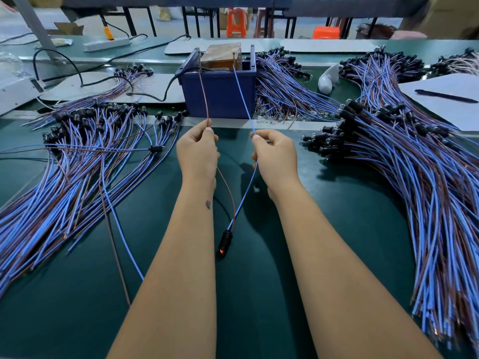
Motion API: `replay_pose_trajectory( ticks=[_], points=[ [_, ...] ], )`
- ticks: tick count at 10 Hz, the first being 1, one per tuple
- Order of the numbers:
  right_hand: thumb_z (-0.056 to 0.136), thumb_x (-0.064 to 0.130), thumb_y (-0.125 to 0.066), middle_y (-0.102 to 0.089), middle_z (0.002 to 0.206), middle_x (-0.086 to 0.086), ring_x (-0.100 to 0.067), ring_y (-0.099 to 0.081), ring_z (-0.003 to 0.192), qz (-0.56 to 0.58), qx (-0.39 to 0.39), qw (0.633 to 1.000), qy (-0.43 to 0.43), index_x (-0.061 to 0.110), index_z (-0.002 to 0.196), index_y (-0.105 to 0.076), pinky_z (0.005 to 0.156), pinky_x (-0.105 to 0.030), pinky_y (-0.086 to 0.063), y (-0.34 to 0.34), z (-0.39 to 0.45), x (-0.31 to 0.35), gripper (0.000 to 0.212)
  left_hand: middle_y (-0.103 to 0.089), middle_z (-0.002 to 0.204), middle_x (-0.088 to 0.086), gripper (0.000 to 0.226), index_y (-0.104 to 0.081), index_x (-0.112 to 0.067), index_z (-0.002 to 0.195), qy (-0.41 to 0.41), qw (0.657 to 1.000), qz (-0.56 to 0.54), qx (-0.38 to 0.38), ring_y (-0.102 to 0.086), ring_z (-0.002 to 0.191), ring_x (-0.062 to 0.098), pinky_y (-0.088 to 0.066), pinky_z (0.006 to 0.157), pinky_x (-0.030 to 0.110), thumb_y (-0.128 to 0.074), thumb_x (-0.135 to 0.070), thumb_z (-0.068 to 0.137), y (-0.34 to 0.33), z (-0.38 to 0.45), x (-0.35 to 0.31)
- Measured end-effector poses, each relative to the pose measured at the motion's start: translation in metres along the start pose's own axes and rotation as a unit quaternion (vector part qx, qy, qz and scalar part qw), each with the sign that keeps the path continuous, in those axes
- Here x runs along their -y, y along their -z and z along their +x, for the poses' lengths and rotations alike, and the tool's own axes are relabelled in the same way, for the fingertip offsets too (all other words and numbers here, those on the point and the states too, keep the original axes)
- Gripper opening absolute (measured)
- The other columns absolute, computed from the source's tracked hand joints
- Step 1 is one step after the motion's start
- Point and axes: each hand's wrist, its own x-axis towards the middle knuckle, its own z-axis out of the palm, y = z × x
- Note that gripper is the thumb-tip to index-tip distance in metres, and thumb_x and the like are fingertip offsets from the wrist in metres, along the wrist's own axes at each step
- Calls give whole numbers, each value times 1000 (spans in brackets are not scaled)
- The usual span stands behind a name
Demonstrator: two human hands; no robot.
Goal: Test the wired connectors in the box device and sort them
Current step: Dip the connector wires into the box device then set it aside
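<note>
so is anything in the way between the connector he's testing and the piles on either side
Nothing visible. The black connector hangs from its two wires over bare green mat, and open mat runs to the left pile and the right pile.

Both bare forearms reached forward side by side over the table, wrists level and near each other. The left hand [198,149] was raised with fingers curled, thumb and forefinger pinched together at the top. The right hand [274,154] mirrored it, fingers curled, thumb and fingertip pinched at its upper inner edge.
</note>
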Motion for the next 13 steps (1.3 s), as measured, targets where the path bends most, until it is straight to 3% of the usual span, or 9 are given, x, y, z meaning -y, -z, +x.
replay_pose_trajectory(
  ticks=[13],
  points=[
    [94, 16, -53, -52, 57, 7, -2, -47, 47, -21, 9, 1000, 8, 21, 96, -66, 64, -38, -54, -1, -1, -1, 14, -56, 71, -5, 26, -69, -12, 116, 11, 1000, 0, -1, -43, 45, -1, -40, 48, 16, -50, -8, 98, 0, -4, -2]
  ],
)
